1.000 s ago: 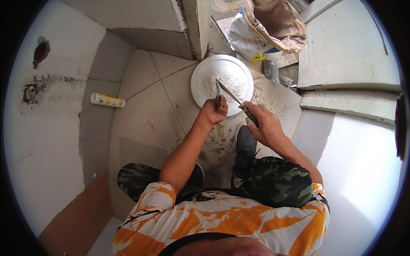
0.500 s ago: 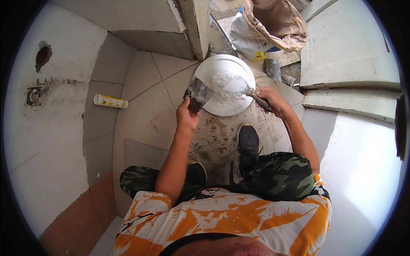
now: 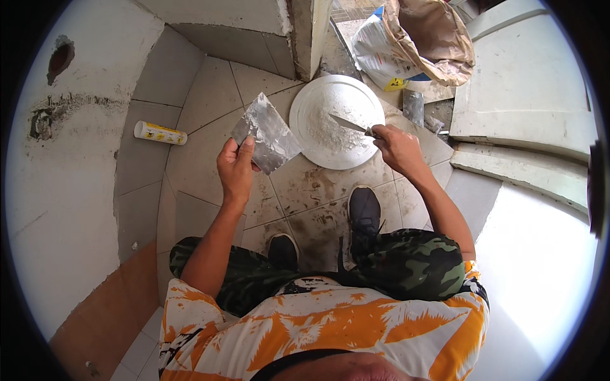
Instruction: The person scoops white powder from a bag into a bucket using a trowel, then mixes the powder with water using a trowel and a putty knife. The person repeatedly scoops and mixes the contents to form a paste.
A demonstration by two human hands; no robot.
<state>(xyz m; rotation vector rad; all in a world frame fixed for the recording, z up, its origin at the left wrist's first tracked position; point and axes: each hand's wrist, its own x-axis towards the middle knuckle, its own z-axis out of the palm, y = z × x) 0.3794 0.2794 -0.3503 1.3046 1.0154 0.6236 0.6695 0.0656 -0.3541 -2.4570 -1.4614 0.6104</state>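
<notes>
Squatting in an orange-and-white shirt [image 3: 343, 330] and camo trousers [image 3: 419, 267], shoes [image 3: 365, 209] on grubby tiles [image 3: 311, 190], that's the person in front of me. Hands are well apart, each gripping something. Left hand [image 3: 236, 168] pinches a grey plate [image 3: 272, 130] by its near edge, thumb on top, white smears across the face. Looks thin, stiff and pretty light to me; I'd hold that near edge too, clear of the wet stuff, which could get slippery. Right hand [image 3: 400, 149] is wrapped round a scraper [image 3: 348, 124], handle mostly hidden, blade over the white mix [image 3: 324, 136]. Can't tell if it's touching. Handle's the place to grab; the blade looks stiff enough. The mix seems soft and crumbly, heaped on a round white lid [image 3: 297, 114] on the floor just past the plate. Off left lies a white tube [image 3: 160, 133]; farthest back, a gaping paper bag [image 3: 438, 32].
</notes>
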